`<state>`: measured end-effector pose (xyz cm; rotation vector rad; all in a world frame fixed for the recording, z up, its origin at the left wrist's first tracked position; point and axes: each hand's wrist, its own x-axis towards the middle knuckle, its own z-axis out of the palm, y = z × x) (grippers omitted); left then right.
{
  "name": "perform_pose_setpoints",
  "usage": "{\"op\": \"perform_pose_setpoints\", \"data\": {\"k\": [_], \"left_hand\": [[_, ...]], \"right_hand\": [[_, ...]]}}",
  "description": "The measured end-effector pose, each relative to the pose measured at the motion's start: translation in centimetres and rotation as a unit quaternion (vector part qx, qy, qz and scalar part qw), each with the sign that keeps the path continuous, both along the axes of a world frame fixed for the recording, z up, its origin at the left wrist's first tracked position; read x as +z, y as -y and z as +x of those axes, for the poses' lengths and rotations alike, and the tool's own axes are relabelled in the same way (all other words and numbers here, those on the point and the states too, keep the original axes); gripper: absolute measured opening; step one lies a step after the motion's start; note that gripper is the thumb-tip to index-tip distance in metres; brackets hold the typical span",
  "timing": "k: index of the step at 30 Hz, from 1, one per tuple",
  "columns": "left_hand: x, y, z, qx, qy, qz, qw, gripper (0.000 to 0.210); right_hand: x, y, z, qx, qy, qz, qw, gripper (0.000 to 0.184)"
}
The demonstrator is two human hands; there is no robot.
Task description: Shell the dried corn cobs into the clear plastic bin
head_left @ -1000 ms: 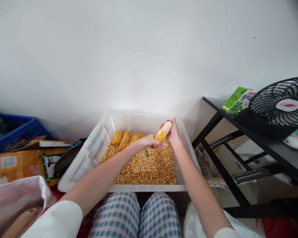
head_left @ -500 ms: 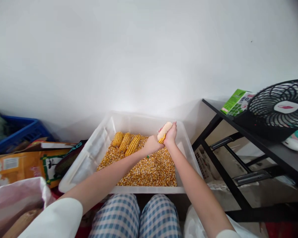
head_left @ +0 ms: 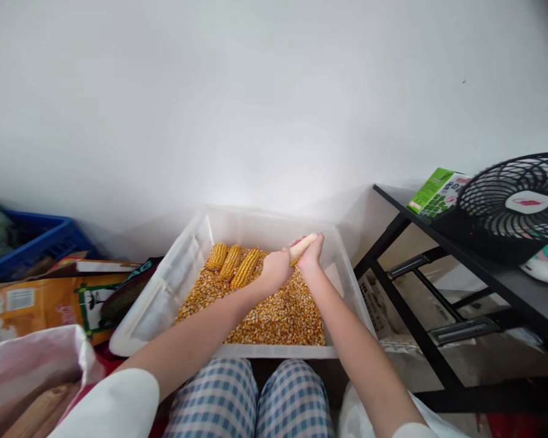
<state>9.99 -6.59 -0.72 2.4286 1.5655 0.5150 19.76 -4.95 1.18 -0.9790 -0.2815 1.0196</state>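
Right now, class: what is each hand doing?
Left hand: closed around the pale, mostly stripped corn cob.
Right hand: closed on the same cob.

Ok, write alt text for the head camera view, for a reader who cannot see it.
Both hands, left hand and right hand, grip a mostly stripped corn cob over a clear plastic bin of loose kernels. Three whole cobs lie at the bin's far left. A black fan and a green carton sit on a shelf to the right.

head cam: only view | you look forward and down from above your knees | near: both forearms | centre: white bin (head_left: 178, 286) | far: wall | right: black shelf (head_left: 506, 280)
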Motion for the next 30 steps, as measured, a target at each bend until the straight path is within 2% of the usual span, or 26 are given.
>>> {"op": "perform_pose_setpoints", "data": {"k": [2, 7, 10, 12, 13, 16, 18, 20, 22, 23, 25, 30], "left_hand": [[0.1, 0.4, 0.3, -0.009, 0.014, -0.009, 1.000, 0.031], [0.0, 0.4, 0.3, -0.054, 0.107, -0.052, 0.991, 0.032], [-0.1, -0.3, 0.2, -0.098, 0.165, -0.159, 0.968, 0.025], [0.0, -0.8, 0.0, -0.098, 0.179, -0.219, 0.954, 0.023], [0.0, -1.0, -0.2, -0.091, 0.175, -0.226, 0.954, 0.024], [0.2, -1.2, -0.6, -0.056, 0.110, -0.154, 0.980, 0.026], [0.3, -0.9, -0.7, -0.018, 0.053, -0.089, 0.994, 0.029], [0.3, -0.4, -0.4, 0.014, 0.016, -0.041, 0.999, 0.032], [0.3, 0.2, 0.1, 0.018, 0.002, -0.021, 1.000, 0.032], [0.3, 0.5, 0.3, 0.011, 0.003, -0.020, 1.000, 0.032], [0.4, 0.8, 0.5, 0.002, 0.016, -0.024, 1.000, 0.033], [0.2, 0.4, 0.4, -0.022, 0.070, -0.052, 0.996, 0.034]], "right_hand": [[0.0, -0.1, -0.3, -0.032, 0.042, 0.019, 0.998, 0.045], [-0.1, -0.2, 0.0, -0.048, 0.173, 0.055, 0.982, 0.045], [-0.4, -0.4, 1.0, -0.050, 0.225, 0.063, 0.971, 0.036], [-0.5, -0.5, 2.1, -0.021, 0.250, 0.056, 0.966, 0.032], [-0.5, -0.5, 2.7, 0.001, 0.268, 0.047, 0.962, 0.032], [-0.6, -0.5, 3.4, 0.060, 0.318, 0.020, 0.946, 0.031], [-0.7, -0.5, 2.8, 0.073, 0.278, 0.006, 0.958, 0.031], [-0.9, -0.5, 1.4, 0.061, 0.164, -0.008, 0.985, 0.035], [-1.1, -0.6, 0.0, -0.008, 0.078, -0.014, 0.997, 0.038], [-1.1, -0.6, -0.5, -0.037, 0.066, -0.009, 0.997, 0.038], [-1.0, -0.8, -0.9, -0.073, 0.086, 0.009, 0.994, 0.037], [-0.6, -0.8, -0.6, -0.057, 0.179, 0.037, 0.982, 0.036]]}}
